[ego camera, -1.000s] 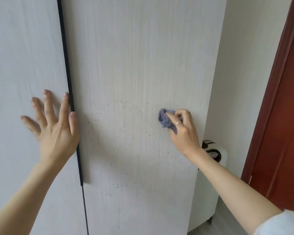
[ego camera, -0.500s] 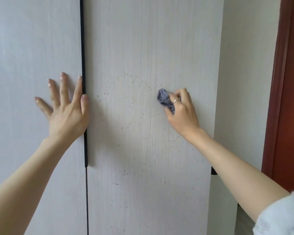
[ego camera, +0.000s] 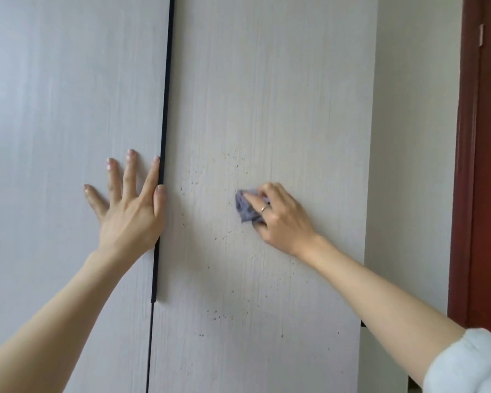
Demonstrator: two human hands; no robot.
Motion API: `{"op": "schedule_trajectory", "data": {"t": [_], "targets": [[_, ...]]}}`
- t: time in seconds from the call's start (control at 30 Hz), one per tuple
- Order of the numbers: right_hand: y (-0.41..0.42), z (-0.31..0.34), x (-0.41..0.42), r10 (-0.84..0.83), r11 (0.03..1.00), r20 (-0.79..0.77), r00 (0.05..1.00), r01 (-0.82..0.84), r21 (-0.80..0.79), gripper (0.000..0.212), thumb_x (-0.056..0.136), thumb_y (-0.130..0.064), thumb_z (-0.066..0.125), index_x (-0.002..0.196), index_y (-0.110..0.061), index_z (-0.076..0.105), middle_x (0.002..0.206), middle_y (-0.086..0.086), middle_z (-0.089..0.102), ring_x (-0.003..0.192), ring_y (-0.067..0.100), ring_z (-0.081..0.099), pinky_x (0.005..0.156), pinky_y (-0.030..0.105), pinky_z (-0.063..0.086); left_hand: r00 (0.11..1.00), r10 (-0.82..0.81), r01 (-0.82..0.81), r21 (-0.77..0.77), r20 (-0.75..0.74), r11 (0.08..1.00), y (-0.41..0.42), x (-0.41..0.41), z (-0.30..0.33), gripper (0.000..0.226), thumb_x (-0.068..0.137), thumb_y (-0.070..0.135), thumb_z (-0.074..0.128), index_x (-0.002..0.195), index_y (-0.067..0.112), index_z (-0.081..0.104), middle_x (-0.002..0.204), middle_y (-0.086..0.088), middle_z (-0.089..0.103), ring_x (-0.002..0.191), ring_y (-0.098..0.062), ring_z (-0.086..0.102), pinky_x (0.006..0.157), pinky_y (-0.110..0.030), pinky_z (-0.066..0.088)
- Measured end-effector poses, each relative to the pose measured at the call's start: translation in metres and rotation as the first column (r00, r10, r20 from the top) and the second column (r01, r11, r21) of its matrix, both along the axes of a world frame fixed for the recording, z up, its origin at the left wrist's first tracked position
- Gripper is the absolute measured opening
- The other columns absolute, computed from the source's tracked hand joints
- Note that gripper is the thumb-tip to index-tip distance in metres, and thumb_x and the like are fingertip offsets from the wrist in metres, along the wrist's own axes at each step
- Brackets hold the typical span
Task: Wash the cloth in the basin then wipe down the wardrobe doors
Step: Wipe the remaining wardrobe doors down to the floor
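Purple-grey and all scrunched up, the small soft cloth (ego camera: 247,207) sits pressed against the right pale wood-look wardrobe door (ego camera: 267,109), about in the middle of it. The right hand (ego camera: 281,219) holds it there, with its fingers (ego camera: 251,197) curled over the cloth and clamped on it. There is a thin ring on one of them.

The left hand (ego camera: 128,205) lies flat on the left pale wardrobe door (ego camera: 68,109). Its fingers are straight and spread apart, holding nothing. The thumb sits right beside the long black strip (ego camera: 162,165) between the two doors.

What could go wrong? The cloth is bunched into a tiny ball, so I think it only rubs a small patch each time. Lots of little dark specks (ego camera: 219,316) dot the door around it and lower down, and some could get missed. If the cloth is very wet, drips might run down and leave streaks. A hard push could also make the door wobble, though the flat left hand looks like it is steadying things.

The cloth looks crumpled and maybe damp, but I cannot tell for sure.
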State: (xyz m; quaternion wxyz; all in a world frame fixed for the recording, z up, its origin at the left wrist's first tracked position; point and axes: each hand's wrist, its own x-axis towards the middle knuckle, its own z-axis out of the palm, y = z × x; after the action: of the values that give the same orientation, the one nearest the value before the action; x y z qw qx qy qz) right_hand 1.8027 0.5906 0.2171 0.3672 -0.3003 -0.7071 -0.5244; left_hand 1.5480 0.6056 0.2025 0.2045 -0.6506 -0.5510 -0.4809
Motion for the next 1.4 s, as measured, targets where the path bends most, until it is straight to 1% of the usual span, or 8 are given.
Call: {"op": "schedule_trajectory", "data": {"t": [0.1, 0.27, 0.4, 0.5, 0.77, 0.97, 1.2, 1.4], "targets": [[-0.003, 0.012, 0.011, -0.046, 0.999, 0.214, 0.976, 0.039, 0.036, 0.035, 0.078, -0.009, 0.045, 0.103, 0.002, 0.067, 0.083, 0.019, 0.06, 0.07, 0.031, 0.058, 0.053, 0.033, 0.049, 1.0, 0.004, -0.004, -0.007, -0.007, 1.0, 0.0, 0.0, -0.001, 0.052, 0.099, 0.038, 0.01, 0.149, 0.04, -0.004, 0.158, 0.001, -0.016, 0.144, -0.026, -0.019, 0.109, -0.063, -0.008], [0.0, 0.06, 0.003, 0.01, 1.0, -0.62, 0.785, 0.004, 0.021, 0.04, 0.075, 0.005, 0.061, 0.115, 0.005, 0.061, 0.096, 0.022, 0.051, 0.087, 0.037, 0.052, 0.067, 0.04, 0.049, 1.0, 0.023, -0.023, -0.01, -0.006, 1.0, 0.001, 0.001, -0.001, 0.052, 0.098, 0.04, 0.005, 0.149, 0.039, -0.007, 0.158, 0.002, -0.018, 0.143, -0.024, -0.022, 0.11, -0.061, -0.01], [0.019, 0.011, -0.015, 0.062, 0.985, 0.015, 0.998, -0.063, 0.158, 0.033, 0.08, 0.0, 0.055, 0.112, 0.004, 0.062, 0.093, 0.017, 0.054, 0.08, 0.029, 0.045, 0.063, 0.037, 0.044, 1.0, 0.017, -0.017, -0.012, -0.005, 1.0, 0.0, 0.002, 0.002, 0.052, 0.098, 0.04, 0.006, 0.149, 0.039, -0.006, 0.158, 0.002, -0.018, 0.143, -0.024, -0.021, 0.11, -0.062, -0.009], [0.016, -0.007, -0.012, 0.005, 0.988, 0.401, 0.916, -0.065, 0.137, 0.032, 0.089, 0.001, 0.035, 0.112, -0.002, 0.058, 0.093, 0.012, 0.056, 0.075, 0.026, 0.048, 0.062, 0.034, 0.04, 1.0, 0.014, -0.014, -0.017, -0.009, 1.0, -0.002, 0.002, 0.0, 0.051, 0.099, 0.039, 0.008, 0.149, 0.04, -0.005, 0.158, 0.003, -0.016, 0.144, -0.024, -0.019, 0.11, -0.062, -0.007], [0.02, 0.075, -0.034, 0.111, 0.984, -0.455, 0.883, -0.035, 0.173, 0.037, 0.067, 0.007, 0.066, 0.103, 0.008, 0.064, 0.083, 0.022, 0.053, 0.072, 0.039, 0.055, 0.06, 0.04, 0.049, 1.0, 0.022, -0.022, -0.012, -0.003, 1.0, -0.002, 0.002, -0.001, 0.052, 0.098, 0.041, 0.005, 0.148, 0.041, -0.008, 0.157, 0.004, -0.02, 0.143, -0.024, -0.021, 0.11, -0.06, -0.008], [0.023, 0.025, -0.045, 0.064, 0.987, 0.273, 0.96, -0.101, 0.125, 0.035, 0.075, -0.001, 0.045, 0.102, 0.003, 0.067, 0.084, 0.018, 0.061, 0.075, 0.03, 0.05, 0.06, 0.036, 0.045, 1.0, 0.017, -0.017, -0.035, -0.013, 0.999, -0.001, 0.001, 0.001, 0.051, 0.097, 0.042, 0.003, 0.146, 0.042, -0.013, 0.156, 0.005, -0.024, 0.142, -0.024, -0.024, 0.11, -0.059, -0.011], [0.021, 0.097, -0.054, 0.149, 0.978, -0.318, 0.936, -0.092, 0.187, 0.026, 0.064, 0.009, 0.066, 0.089, 0.01, 0.064, 0.082, 0.024, 0.053, 0.071, 0.041, 0.056, 0.061, 0.042, 0.051, 1.0, 0.014, -0.015, -0.065, -0.018, 0.998, -0.002, 0.0, 0.001, 0.051, 0.098, 0.041, 0.003, 0.144, 0.042, -0.02, 0.154, 0.005, -0.029, 0.14, -0.024, -0.029, 0.11, -0.059, -0.012], [0.029, 0.03, -0.078, 0.099, 0.985, 0.269, 0.958, -0.132, 0.108, 0.036, 0.07, 0.001, 0.054, 0.104, 0.002, 0.067, 0.085, 0.016, 0.06, 0.077, 0.028, 0.046, 0.061, 0.034, 0.045, 0.999, -0.001, -0.003, -0.087, -0.044, 0.996, -0.004, -0.004, 0.002, 0.051, 0.099, 0.04, 0.006, 0.141, 0.045, -0.023, 0.153, 0.006, -0.031, 0.14, -0.023, -0.029, 0.111, -0.058, -0.011]]}}
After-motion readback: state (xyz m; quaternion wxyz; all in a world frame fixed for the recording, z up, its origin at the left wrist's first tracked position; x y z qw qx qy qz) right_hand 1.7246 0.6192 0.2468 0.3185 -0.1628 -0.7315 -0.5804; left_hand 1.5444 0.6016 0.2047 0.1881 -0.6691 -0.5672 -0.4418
